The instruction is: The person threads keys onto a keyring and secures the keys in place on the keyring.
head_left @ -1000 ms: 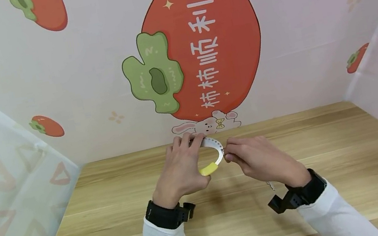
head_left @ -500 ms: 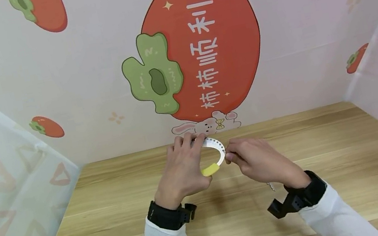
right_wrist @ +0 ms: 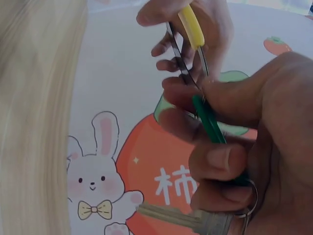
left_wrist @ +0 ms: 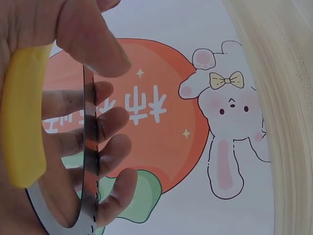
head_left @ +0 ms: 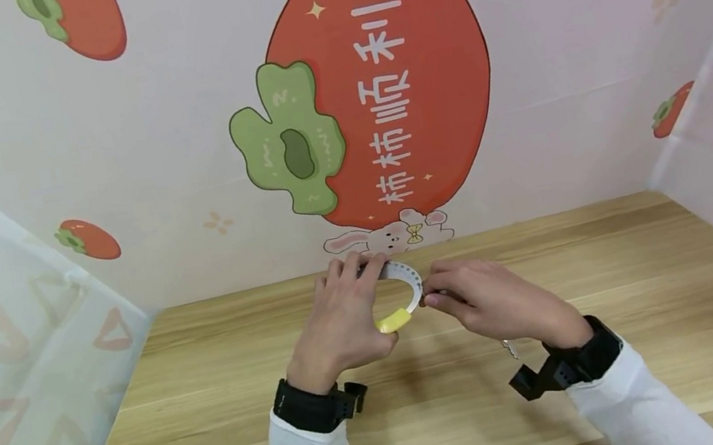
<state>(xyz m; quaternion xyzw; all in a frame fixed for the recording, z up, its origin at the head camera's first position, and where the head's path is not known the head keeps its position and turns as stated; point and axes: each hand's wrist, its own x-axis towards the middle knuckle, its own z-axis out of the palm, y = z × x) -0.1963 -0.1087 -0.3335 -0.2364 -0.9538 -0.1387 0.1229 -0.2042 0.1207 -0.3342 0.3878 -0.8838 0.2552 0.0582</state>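
Note:
My left hand holds a metal ring with a row of small holes and a yellow grip. In the left wrist view the yellow grip lies by the palm, and the fingers curl behind the holed band. My right hand is at the ring's right side, its thumb and forefinger pinched at the band. In the right wrist view it holds a green key tag; a key hangs below on a split ring. The fingertips hide the contact between tag and band.
Both hands are raised over a wooden table. Behind it stands a white printed backdrop with a large red persimmon and a rabbit. White side sheets flank the table. Each wrist wears a black camera strap.
The left hand and metal ring shift slightly left. My right wrist moves a little right, and its fingers change position slightly at the band. Both hands keep their holds.

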